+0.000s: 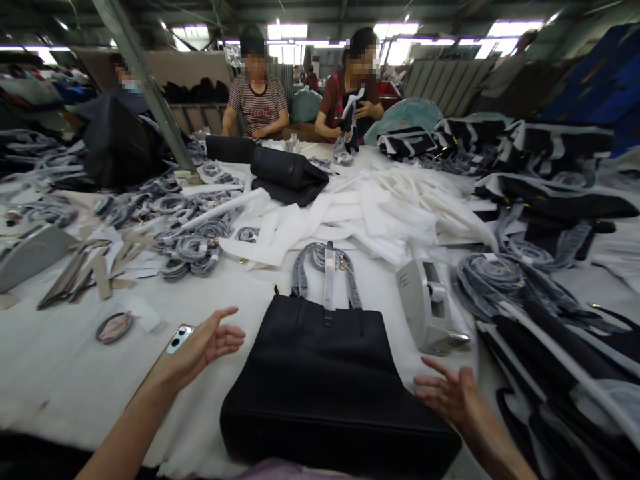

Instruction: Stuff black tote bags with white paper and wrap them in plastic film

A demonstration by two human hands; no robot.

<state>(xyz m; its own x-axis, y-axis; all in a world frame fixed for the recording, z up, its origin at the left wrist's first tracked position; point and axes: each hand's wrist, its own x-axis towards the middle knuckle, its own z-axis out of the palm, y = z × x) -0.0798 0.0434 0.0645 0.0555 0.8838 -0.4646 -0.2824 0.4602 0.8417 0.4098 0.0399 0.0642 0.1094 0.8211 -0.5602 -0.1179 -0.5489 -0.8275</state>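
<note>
Beside the bag [325, 373], left hand [213, 343] outstretched; right hand [454, 395] perhaps touching.

I wear the one camera on my head. It looks forward and down along the tabletop [200, 427]. My left hand [213, 341] and my right hand [453, 395] appear near to it, low at both sides, with the black bag [320, 373] between them. Farther away, it faces a person in a striped shirt [257, 103]; how deep the hall [320, 12] goes, I cannot tell surely.
</note>
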